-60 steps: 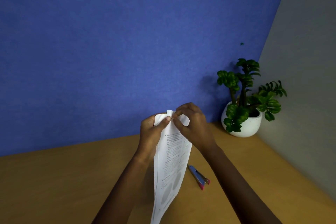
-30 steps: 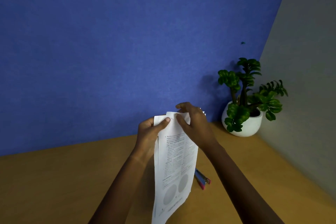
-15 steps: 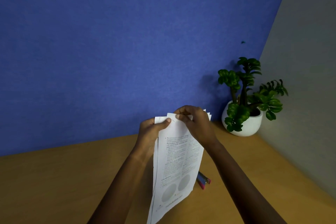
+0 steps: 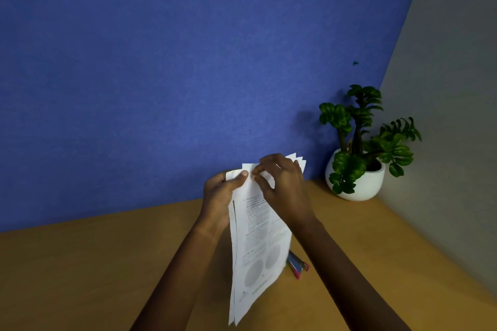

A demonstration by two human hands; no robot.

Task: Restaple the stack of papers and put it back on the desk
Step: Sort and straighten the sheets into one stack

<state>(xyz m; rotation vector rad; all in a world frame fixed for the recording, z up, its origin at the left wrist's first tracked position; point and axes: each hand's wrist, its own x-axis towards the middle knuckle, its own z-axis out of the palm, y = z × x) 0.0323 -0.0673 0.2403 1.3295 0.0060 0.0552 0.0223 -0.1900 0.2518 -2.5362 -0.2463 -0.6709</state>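
Honestly looks like the fiddly part: stack of papers (image 4: 258, 244) held upright above the desk (image 4: 107, 263), hanging down from its top edge, bottom corner dangling toward the camera. Left hand (image 4: 217, 196) wrapped round the top-left corner from behind, thumb pressed on the front sheet. Right hand (image 4: 282, 185) pinching at that same corner with fingertips, right beside the left thumb, probably picking at an old staple or squaring the corner up. Can't tell for sure, too small to see. Both hands closed on paper, nothing loose.

Sheets fanned out at the top right behind the right hand, so not aligned. Stapling like that would likely pin them crooked, or miss a back sheet entirely. Only the one corner gripped too, so an easy slip and a page sliding out if either pinch relaxes. Tugging hard at the corner could also tear it.

Stapler (image 4: 297, 266) lying on the desk just behind the stack's lower edge, partly hidden, blue with pink ends. Needs a free hand to grab it, meaning a one-handed hold on floppy paper. Potted plant (image 4: 357, 158) off in the corner, well clear.
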